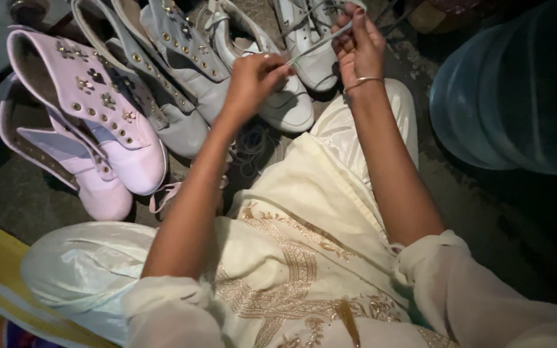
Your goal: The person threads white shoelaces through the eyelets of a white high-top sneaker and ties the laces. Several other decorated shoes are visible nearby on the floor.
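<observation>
The left hand [253,77] and right hand [358,46] hold a white shoelace [317,44] taut between them, fingers pinched on it, above the white shoes [285,103]; pink boots [91,116] lie left of those shoes, a blue water jug [517,90] to their right

Both arms are reaching far forward, the left hand [253,77] pinching with fingertips closed, the right hand [358,45] raised farther out, its fingers curled shut.
</observation>
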